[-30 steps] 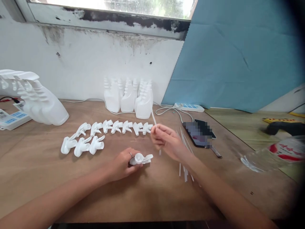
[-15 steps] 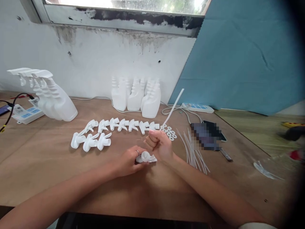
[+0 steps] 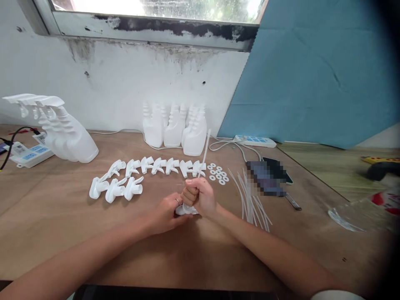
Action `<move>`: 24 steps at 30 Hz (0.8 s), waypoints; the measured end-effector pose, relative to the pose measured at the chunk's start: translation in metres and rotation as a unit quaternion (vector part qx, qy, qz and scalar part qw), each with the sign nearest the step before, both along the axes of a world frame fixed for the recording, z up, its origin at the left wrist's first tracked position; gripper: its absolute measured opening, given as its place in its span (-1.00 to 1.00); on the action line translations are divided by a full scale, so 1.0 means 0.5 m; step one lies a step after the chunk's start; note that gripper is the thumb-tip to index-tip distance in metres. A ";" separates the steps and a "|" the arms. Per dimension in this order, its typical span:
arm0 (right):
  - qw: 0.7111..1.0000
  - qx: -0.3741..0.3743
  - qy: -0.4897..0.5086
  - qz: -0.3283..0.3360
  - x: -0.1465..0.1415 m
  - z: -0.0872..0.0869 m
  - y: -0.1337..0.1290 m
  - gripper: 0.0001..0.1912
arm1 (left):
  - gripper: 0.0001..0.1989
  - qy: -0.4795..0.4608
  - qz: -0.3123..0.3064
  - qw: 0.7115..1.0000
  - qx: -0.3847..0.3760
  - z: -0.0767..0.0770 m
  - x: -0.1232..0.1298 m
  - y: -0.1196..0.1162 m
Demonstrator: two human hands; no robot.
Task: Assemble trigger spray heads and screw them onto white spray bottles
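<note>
My left hand (image 3: 170,213) is closed around a white trigger spray head (image 3: 183,210), held low over the table. Right above it, my right hand (image 3: 200,198) makes a fist around a thin white plastic tube (image 3: 206,148), which sticks up out of the fist. The fist covers part of the spray head, so the tube's lower end is hidden. Beyond my hands lie several more white spray heads (image 3: 171,166) in two rows. Small white washers (image 3: 218,174) sit in a cluster to the right of them. More loose tubes (image 3: 251,200) are spread right of my right hand.
White spray bottles (image 3: 194,135) stand against the wall, and several with spray heads (image 3: 76,141) lean at left. Power strips (image 3: 256,141) lie at back right and far left. On the right are a blurred dark object (image 3: 265,177), a utility knife (image 3: 293,202) and a clear bottle (image 3: 353,214).
My right hand has moved left and down with the tube, onto the spray head in my left hand. The tube now stands more upright. The view has shifted slightly.
</note>
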State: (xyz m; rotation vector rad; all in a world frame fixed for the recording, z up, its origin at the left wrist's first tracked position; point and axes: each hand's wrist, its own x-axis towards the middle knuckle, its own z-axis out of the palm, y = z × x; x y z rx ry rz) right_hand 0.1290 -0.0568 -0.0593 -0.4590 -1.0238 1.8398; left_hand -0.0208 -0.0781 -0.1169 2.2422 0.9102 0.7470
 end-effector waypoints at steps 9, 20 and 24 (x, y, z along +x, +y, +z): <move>1.000 -0.014 0.006 0.011 -0.003 0.004 0.001 -0.51 | -0.77 0.005 0.016 1.000 -0.005 -0.003 0.001 0.001; 0.999 -0.033 0.011 0.025 -0.011 0.003 -0.003 -0.51 | -0.78 0.004 0.021 1.000 0.007 0.004 0.002 -0.005; 0.999 -0.027 0.013 0.018 -0.009 0.007 0.000 -0.53 | -0.75 0.012 0.025 1.000 0.013 0.003 0.002 -0.004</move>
